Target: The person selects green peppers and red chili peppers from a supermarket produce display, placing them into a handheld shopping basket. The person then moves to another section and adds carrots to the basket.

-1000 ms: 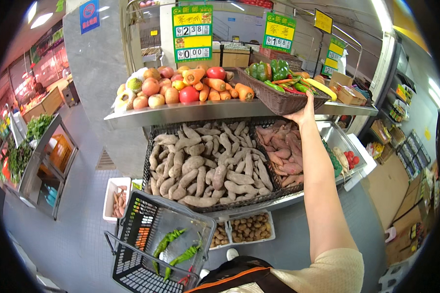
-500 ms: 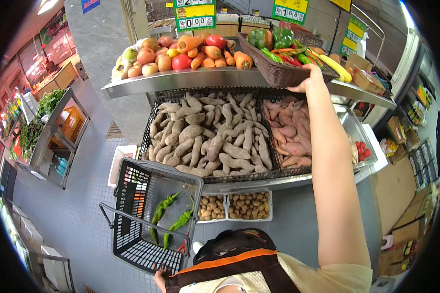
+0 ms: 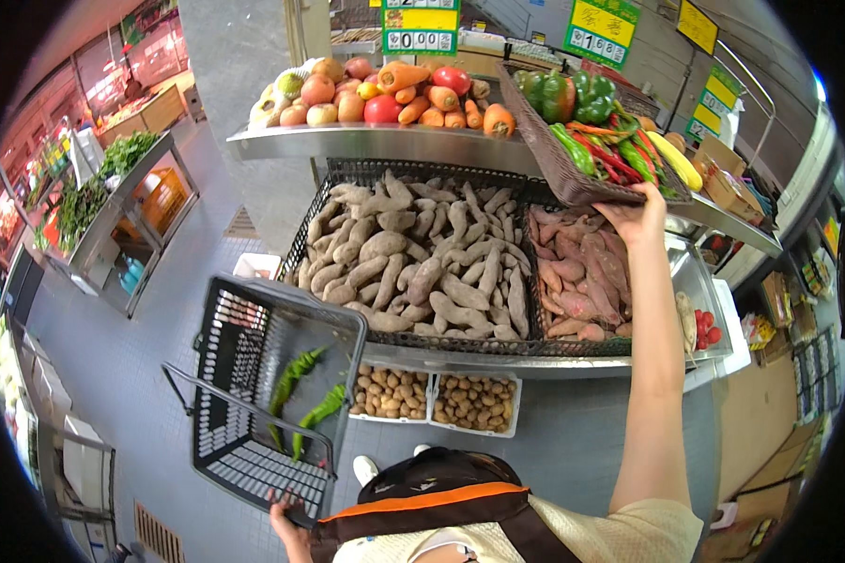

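Note:
My right hand reaches up and grips the near edge of a brown wicker basket, its fingers curled over the rim. The wicker basket tilts toward me over the shelf edge. Inside it lie green bell peppers, red chilies and long green peppers. Low on the left, my left hand is closed on the near edge of a black plastic shopping basket, partly hidden by its rim. Two long green peppers rest in that basket, beside its lowered handle.
Black crates of grey-brown sweet potatoes and reddish sweet potatoes stand before me. Potatoes fill white crates below. Carrots, apples and tomatoes line the metal shelf. A stand of leafy greens is farther left.
The wicker basket has come nearer and tips further toward me, showing more of its chilies. My right hand has come down with it. The view has shifted slightly.

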`<state>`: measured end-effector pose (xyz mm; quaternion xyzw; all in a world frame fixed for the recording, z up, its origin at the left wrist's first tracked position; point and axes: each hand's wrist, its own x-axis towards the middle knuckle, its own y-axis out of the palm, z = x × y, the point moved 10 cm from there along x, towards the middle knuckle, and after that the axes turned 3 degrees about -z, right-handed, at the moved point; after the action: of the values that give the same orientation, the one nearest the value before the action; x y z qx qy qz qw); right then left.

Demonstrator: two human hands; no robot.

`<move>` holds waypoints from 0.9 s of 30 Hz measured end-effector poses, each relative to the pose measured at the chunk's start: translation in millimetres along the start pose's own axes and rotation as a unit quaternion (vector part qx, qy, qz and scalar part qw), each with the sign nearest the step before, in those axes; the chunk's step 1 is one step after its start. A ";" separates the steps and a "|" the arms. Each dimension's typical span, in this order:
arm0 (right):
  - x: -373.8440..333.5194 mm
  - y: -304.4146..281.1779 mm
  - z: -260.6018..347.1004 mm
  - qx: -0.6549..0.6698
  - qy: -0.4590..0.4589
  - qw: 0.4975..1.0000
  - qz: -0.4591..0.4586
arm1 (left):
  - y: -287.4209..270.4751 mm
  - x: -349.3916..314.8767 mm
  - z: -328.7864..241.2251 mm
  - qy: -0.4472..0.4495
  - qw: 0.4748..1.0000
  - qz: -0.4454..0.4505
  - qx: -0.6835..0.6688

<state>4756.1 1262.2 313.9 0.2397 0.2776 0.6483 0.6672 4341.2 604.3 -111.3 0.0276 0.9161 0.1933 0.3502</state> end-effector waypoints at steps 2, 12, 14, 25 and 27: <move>-12.0 -18.8 7.2 -0.011 -0.009 1.000 0.002 | 5.5 -7.4 -24.5 0.045 0.999 0.007 -0.007; -115.0 -118.5 21.9 -0.005 -0.085 0.996 -0.009 | -55.7 35.6 -59.9 0.049 0.994 -0.079 -0.051; -137.0 -136.0 19.8 -0.004 -0.098 0.995 -0.004 | -78.7 53.5 -59.0 0.022 0.996 -0.074 -0.051; -267.1 -160.3 -143.3 0.068 -0.080 0.993 -0.061 | -194.4 129.7 -15.8 -0.128 0.983 -0.097 0.084; -262.9 -163.5 -194.8 0.099 -0.053 0.993 -0.043 | -209.5 131.4 -16.0 -0.196 0.972 -0.096 0.088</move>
<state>4741.7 984.6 76.1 0.3260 0.3146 0.5748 0.6814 4249.6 429.9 -261.7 0.0071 0.8411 0.0683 0.5366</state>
